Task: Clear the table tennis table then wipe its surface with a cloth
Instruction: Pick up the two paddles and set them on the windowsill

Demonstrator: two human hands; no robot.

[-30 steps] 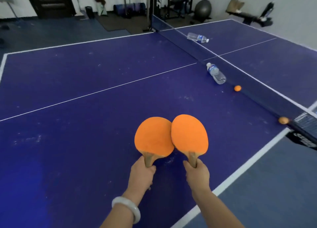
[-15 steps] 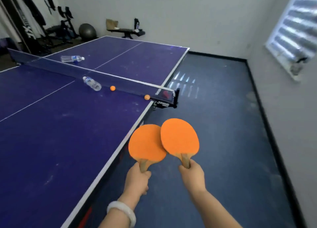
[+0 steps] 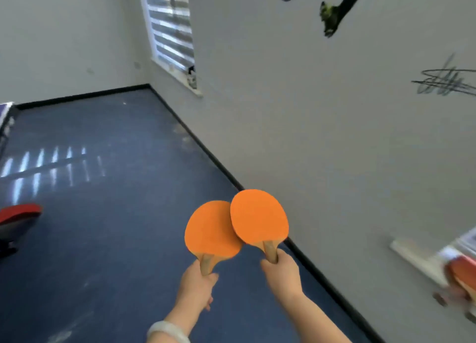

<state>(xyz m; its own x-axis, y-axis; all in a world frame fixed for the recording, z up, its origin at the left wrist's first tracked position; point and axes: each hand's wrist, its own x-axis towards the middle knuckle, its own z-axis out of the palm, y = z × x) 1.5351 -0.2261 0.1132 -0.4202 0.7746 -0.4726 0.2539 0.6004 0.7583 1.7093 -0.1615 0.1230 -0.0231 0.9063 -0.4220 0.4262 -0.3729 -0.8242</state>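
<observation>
I hold two orange table tennis paddles upright in front of me, over the blue floor. My left hand [image 3: 196, 284] grips the wooden handle of the left paddle [image 3: 210, 229]. My right hand [image 3: 282, 274] grips the handle of the right paddle [image 3: 258, 217], whose blade overlaps the left one's edge. Only a sliver of the table tennis table [image 3: 4, 109] shows at the far left edge. The bottles, the balls and any cloth are out of view.
A grey wall [image 3: 334, 136] with a black skirting runs close on my right. A window with blinds [image 3: 171, 30] is ahead. A red chair [image 3: 15, 220] stands at the left. A blurred white shelf [image 3: 422, 261] with orange items sits low right.
My view has swung right, away from the table, toward the wall and window. Both hands still hold the paddles side by side in front of me.
</observation>
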